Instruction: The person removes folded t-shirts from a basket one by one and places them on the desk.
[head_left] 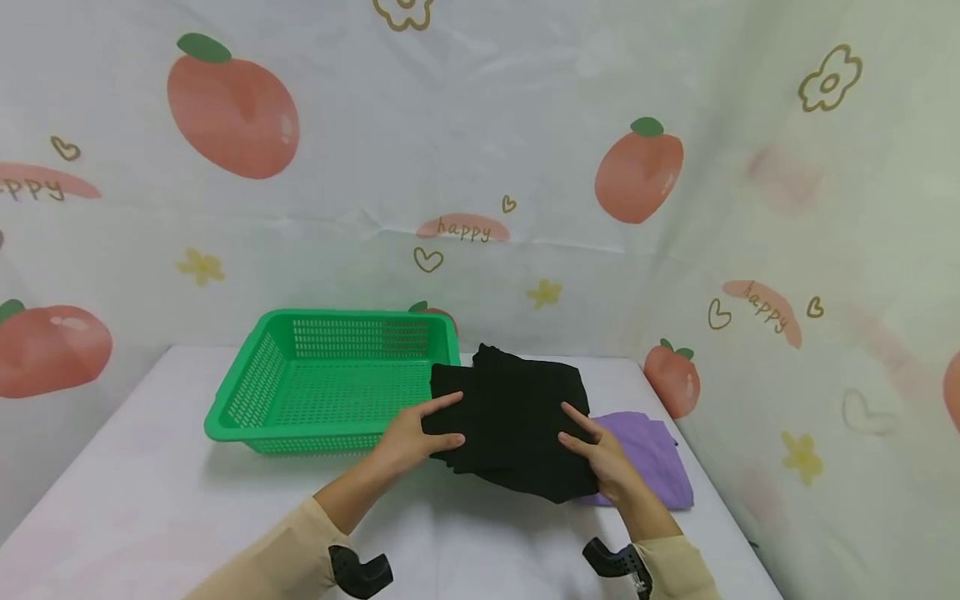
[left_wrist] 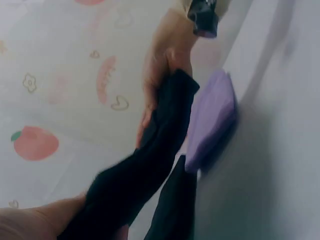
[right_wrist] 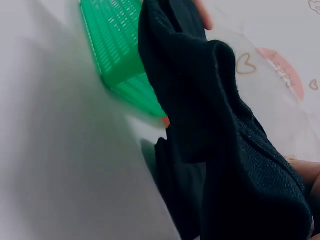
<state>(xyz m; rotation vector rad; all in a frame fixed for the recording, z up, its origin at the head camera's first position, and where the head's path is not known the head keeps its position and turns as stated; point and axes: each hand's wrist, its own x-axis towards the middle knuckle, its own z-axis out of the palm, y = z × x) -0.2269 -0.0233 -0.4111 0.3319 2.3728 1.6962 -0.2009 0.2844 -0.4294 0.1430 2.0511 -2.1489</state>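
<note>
Fingers of both hands pinch a folded black cloth from its two sides, thumbs under and fingers on top. That much is plain from the head view.

Biggest of all is the sheet on the wall. It is pale, with big red fruits, little hearts, yellow flowers and the word "happy" on it. It goes all the way round the back and the right side.

Next is the white table. It is wide and flat.

On the table, to the left, sits a green basket with many little holes in its walls. Its right side is just beside the black cloth.

The black cloth is held up a bit over the table, near the middle. Its back left corner hangs over the rim of the basket.

A purple cloth lies flat on the table, to the right. The black cloth covers part of its left edge.

The left hand grips the left side of the black cloth. The right hand grips the right side, just over the purple cloth. Both arms wear tan sleeves.
</note>
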